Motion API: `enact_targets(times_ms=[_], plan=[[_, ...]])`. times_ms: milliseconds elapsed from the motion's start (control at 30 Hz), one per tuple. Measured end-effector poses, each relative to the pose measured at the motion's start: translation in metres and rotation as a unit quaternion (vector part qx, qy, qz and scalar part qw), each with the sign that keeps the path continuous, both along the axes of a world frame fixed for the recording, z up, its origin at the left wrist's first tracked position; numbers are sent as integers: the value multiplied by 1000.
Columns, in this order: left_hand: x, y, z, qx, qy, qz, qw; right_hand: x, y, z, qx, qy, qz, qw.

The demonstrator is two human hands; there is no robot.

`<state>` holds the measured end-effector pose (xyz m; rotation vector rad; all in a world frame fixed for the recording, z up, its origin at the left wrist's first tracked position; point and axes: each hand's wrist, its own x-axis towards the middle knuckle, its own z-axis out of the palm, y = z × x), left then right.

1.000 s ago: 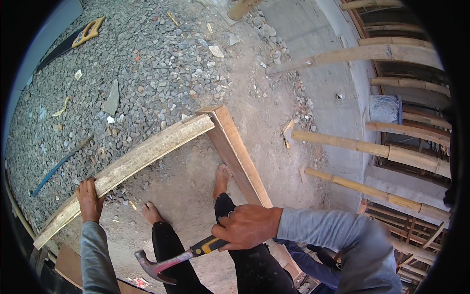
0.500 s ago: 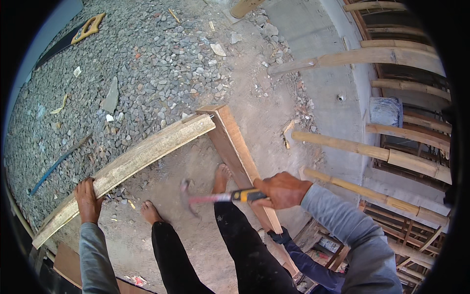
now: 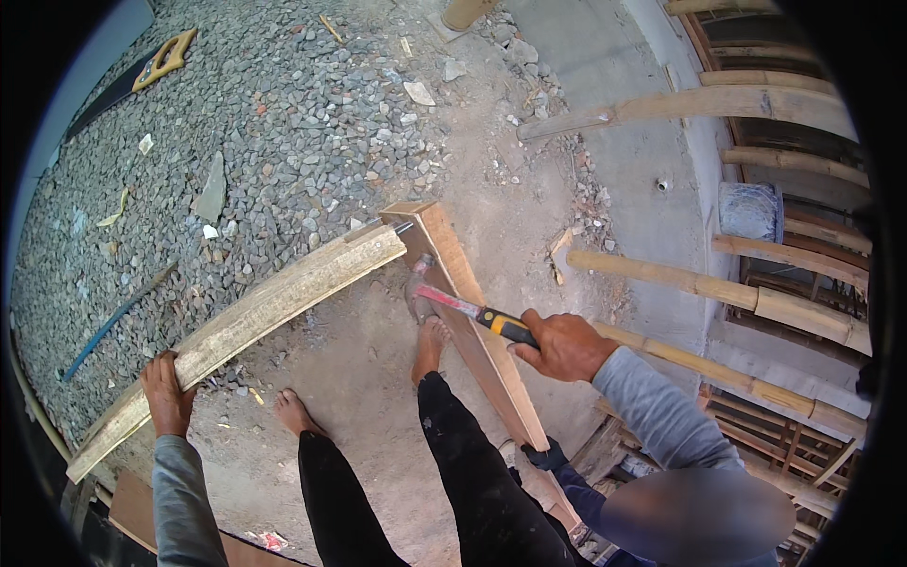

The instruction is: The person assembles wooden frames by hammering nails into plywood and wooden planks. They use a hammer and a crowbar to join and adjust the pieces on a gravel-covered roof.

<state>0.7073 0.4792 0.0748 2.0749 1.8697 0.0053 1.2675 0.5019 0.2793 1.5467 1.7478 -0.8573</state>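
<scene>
My right hand (image 3: 569, 348) is closed around the yellow-and-black grip of a claw hammer (image 3: 453, 300). Its head is beside the inner face of an upright-edged wooden board (image 3: 472, 317), close to the corner; whether they touch I cannot tell. My left hand (image 3: 170, 392) grasps the near left part of a pale, rough wooden beam (image 3: 283, 293). At the beam's far end, metal nails (image 3: 404, 227) bridge a small gap to the board. A co-worker's dark-gloved hand (image 3: 545, 456) is on the board's near end.
Grey gravel (image 3: 283, 123) covers the left ground, with a handsaw (image 3: 142, 76) and a blue strip (image 3: 104, 331) on it. Bamboo poles (image 3: 680, 279) slant along the concrete wall at right. My bare feet (image 3: 432, 345) stand between beam and board. The co-worker is at lower right.
The hammer has swung up and away from me toward the corner. The beam's end has shifted slightly left from the board, exposing more nail. The co-worker's head has come into view.
</scene>
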Motion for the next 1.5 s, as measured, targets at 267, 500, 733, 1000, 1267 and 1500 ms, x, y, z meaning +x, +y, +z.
enact_targets(times_ms=[267, 500, 733, 1000, 1267, 1500], plan=[[-7, 3, 5, -52, 13, 0, 999, -5, -27, -27, -66, 178, 6, 982], [-35, -28, 2, -60, 52, 1, 997, -2, -68, -33, -114, 274, -240, 924], [-100, -55, 7, -106, 97, 4, 990, -18, -134, -9, -221, 226, -369, 874], [-135, 18, 3, -165, 204, 40, 964, -38, -152, -9, -186, 191, -581, 769], [-113, 46, -8, -116, 87, 132, 981, -51, -155, 10, -171, 214, -566, 778], [-28, -178, 65, -223, -104, 236, 940, -21, -125, 63, -132, 253, -413, 865]])
